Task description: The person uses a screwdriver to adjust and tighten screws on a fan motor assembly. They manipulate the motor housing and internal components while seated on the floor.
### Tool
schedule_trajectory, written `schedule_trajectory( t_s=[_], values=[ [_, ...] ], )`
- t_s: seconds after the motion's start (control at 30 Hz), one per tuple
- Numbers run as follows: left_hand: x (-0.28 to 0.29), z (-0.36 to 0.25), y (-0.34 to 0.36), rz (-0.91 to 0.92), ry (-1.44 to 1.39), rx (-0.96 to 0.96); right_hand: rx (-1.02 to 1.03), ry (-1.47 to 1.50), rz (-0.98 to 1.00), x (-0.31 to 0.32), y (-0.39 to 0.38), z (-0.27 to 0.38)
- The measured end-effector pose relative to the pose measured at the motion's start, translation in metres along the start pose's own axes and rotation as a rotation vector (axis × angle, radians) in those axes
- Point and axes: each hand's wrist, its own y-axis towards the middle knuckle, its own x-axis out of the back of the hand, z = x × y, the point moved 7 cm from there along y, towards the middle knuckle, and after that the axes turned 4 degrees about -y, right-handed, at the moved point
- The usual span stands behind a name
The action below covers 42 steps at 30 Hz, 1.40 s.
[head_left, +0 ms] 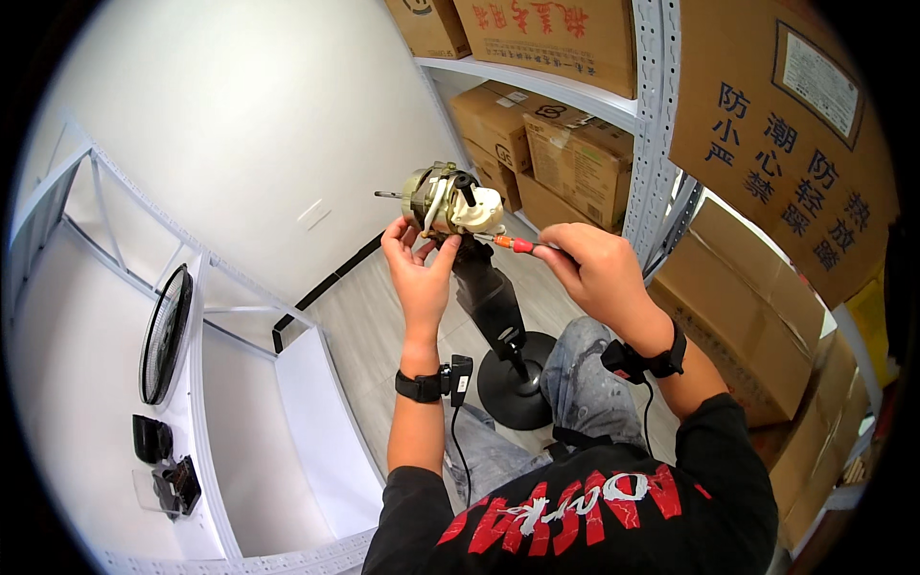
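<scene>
The right hand (596,263) pinches a red-and-orange screwdriver (517,245), thumb and fingers closed on its handle, the tip at the near right side of a bare fan motor (441,203). Whether it sits in a screw is too small to tell. The left hand (422,273) curls thumb and fingers around the motor's near left side. Nearest is the person's black T-shirt (728,470) with a red and white print, then faded jeans (589,374). Between the legs stands a round black base (496,393); its black column (489,297) leads up to the motor, whose metal shaft (387,195) points left. Farther left, a white shelf (196,412) holds a round black fan grille (168,331). Farther right, brown cartons (580,163) fill metal racking (656,115). At the far left is a pale wall (259,105).
</scene>
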Motion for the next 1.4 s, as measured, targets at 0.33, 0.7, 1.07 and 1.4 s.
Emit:
schedule_trajectory(
  t_s=[0.33,0.7,1.07,1.4],
  values=[
    [0.006,0.004,-0.002,-0.016,-0.022,0.002,0.238,-0.128,-0.115,0.008,-0.002,0.022],
    [0.003,0.0,0.001,-0.013,-0.048,0.036,0.064,-0.064,0.02,-0.001,-0.001,0.017],
    [0.007,0.003,0.0,-0.022,-0.031,0.022,0.06,-0.148,0.023,-0.002,-0.004,0.008],
    [0.003,0.005,-0.001,-0.012,-0.016,-0.004,0.12,-0.095,-0.015,0.001,-0.005,0.011]
  ],
)
